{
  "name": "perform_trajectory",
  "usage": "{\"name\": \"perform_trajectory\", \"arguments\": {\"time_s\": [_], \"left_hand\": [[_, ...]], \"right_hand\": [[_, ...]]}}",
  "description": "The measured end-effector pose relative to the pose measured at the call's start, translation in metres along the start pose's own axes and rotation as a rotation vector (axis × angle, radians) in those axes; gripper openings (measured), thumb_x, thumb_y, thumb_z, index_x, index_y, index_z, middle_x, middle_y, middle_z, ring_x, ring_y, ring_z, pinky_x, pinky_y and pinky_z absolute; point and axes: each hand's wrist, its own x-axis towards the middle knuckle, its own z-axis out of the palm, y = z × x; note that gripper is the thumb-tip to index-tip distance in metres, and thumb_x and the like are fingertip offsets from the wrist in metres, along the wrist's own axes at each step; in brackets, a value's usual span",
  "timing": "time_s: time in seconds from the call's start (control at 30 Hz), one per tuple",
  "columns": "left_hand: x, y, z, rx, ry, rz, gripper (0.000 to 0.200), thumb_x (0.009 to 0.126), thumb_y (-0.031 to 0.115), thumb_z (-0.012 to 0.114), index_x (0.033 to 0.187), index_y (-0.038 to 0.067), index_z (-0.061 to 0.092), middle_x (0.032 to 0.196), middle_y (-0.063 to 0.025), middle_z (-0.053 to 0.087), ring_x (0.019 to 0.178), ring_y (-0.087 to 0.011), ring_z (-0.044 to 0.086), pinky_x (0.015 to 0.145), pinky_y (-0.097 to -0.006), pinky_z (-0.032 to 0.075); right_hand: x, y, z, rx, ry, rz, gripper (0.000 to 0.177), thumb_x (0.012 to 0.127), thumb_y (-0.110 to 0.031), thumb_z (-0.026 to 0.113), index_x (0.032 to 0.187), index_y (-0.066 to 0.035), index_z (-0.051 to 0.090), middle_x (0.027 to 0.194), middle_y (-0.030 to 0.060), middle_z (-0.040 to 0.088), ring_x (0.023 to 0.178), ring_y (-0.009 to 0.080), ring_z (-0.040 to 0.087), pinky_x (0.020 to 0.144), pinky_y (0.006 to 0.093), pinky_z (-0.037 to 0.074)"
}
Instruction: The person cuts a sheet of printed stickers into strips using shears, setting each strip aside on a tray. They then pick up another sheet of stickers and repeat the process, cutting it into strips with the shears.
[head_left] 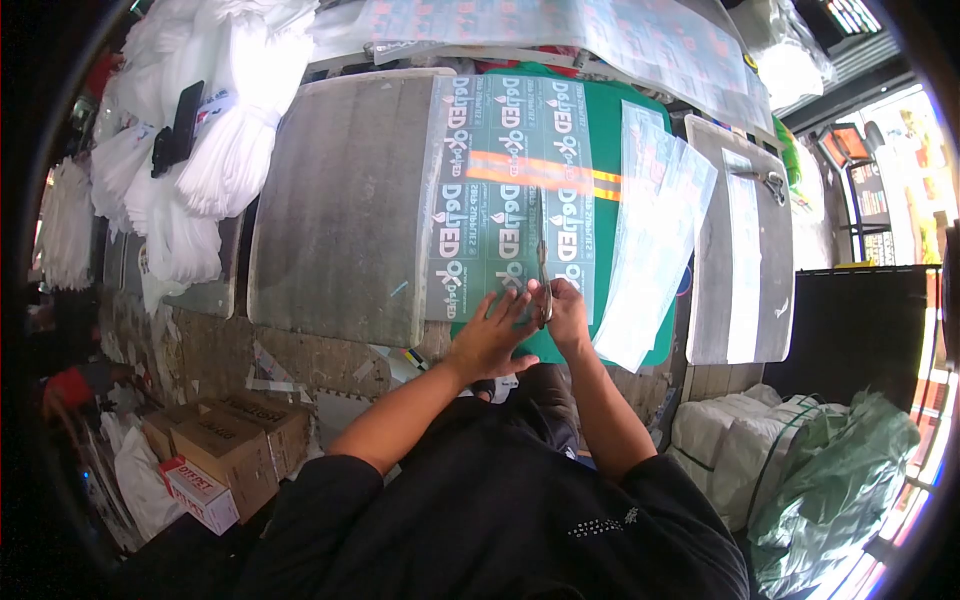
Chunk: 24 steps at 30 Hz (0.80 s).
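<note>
A clear plastic sheet [472,262] with rows of white "DepED OK" print lies over a green board [612,205]. My right hand [566,318] is closed around a pair of scissors [545,285], whose blades point away from me over the sheet's right column. My left hand [492,336] rests with spread fingers on the sheet's near edge, just left of the scissors. An orange and yellow strip [530,172] crosses the sheet farther up. To the right, several cut printed plastic strips [655,235] are fanned in a loose stack.
A grey board [340,210] lies at the left. Another board [708,290] at the right carries a second pair of scissors [772,183]. White bundles [225,150] and a dark phone [184,122] are at upper left. Cardboard boxes [222,445] and wrapped sacks [735,440] stand below.
</note>
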Motion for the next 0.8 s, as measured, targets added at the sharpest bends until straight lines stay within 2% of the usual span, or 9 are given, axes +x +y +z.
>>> {"name": "perform_trajectory", "arguments": {"time_s": [0.23, 0.53, 0.57, 0.6, 0.8], "left_hand": [[0.001, -0.001, -0.001, 0.02, 0.041, 0.023, 0.063, 0.083, 0.058, 0.061, 0.128, 0.014, 0.058, 0.139, -0.0212, 0.044, 0.134, -0.0391, 0.037, 0.11, -0.0562, 0.028], [0.003, -0.001, -0.003, 0.013, 0.024, 0.029, 0.065, 0.083, 0.058, 0.062, 0.134, 0.018, 0.055, 0.14, -0.0212, 0.043, 0.134, -0.0398, 0.036, 0.109, -0.0562, 0.03], [0.003, -0.001, -0.002, 0.014, 0.024, 0.036, 0.065, 0.083, 0.058, 0.062, 0.134, 0.018, 0.055, 0.14, -0.0212, 0.043, 0.134, -0.0398, 0.036, 0.109, -0.0562, 0.03], [0.003, 0.0, -0.001, 0.018, 0.022, 0.025, 0.064, 0.083, 0.058, 0.062, 0.133, 0.018, 0.057, 0.14, -0.0207, 0.042, 0.135, -0.0396, 0.036, 0.109, -0.0563, 0.03], [0.001, -0.001, 0.001, 0.024, 0.043, 0.03, 0.06, 0.081, 0.057, 0.065, 0.127, 0.018, 0.061, 0.141, -0.0198, 0.043, 0.134, -0.0389, 0.038, 0.107, -0.0568, 0.033]], "right_hand": [[0.005, -0.005, 0.002, -0.026, 0.003, 0.005, 0.042, 0.089, -0.041, 0.073, 0.088, -0.002, 0.057, 0.063, 0.0004, 0.056, 0.051, 0.009, 0.051, 0.047, 0.0248, 0.042], [0.009, -0.002, 0.0, -0.028, 0.013, -0.024, 0.045, 0.086, -0.042, 0.075, 0.089, -0.001, 0.057, 0.064, -0.0002, 0.056, 0.053, 0.0088, 0.053, 0.047, 0.0238, 0.041], [0.009, -0.001, 0.0, -0.021, 0.01, -0.027, 0.048, 0.086, -0.044, 0.075, 0.089, 0.001, 0.058, 0.065, 0.0016, 0.058, 0.054, 0.0088, 0.054, 0.047, 0.0246, 0.042], [0.008, -0.002, 0.0, -0.013, 0.007, -0.032, 0.052, 0.086, -0.045, 0.075, 0.088, 0.004, 0.058, 0.065, 0.0033, 0.06, 0.055, 0.0087, 0.054, 0.047, 0.0255, 0.043], [0.001, -0.009, -0.003, -0.037, 0.001, -0.023, 0.048, 0.087, -0.043, 0.075, 0.088, 0.003, 0.06, 0.065, 0.0033, 0.06, 0.055, 0.0088, 0.054, 0.048, 0.0262, 0.043]]}}
